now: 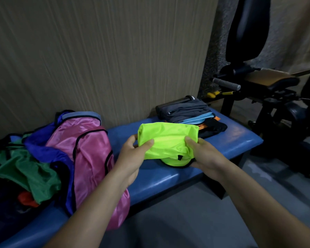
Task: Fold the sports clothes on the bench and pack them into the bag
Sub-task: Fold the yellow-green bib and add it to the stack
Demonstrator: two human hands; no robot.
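Pink bag [89, 154] at frame left, folded pile [188, 113] upper right on blue worktop [161, 178]; left hand [132, 154] and right hand [204, 154], each grip curled tight round the neon-green garment [168, 140].

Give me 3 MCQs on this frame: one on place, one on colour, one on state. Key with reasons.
1. Where does the folded stack of grey, light-blue and black clothes lie?
A. At the far end of the blue padded bench
B. On the floor
C. On the pink satin garment

2. What colour is the garment held in both hands?
A. Orange
B. White
C. Neon yellow-green

3. How is the left hand?
A. Flat on the bench
B. Gripping the garment's edge
C. Hanging idle

Key: 1 A, the stack sits on the bench's far end. 2 C, the neon yellow-green shiny garment is unmistakable. 3 B, its thumb lies over the cloth, as does the right hand thumb.
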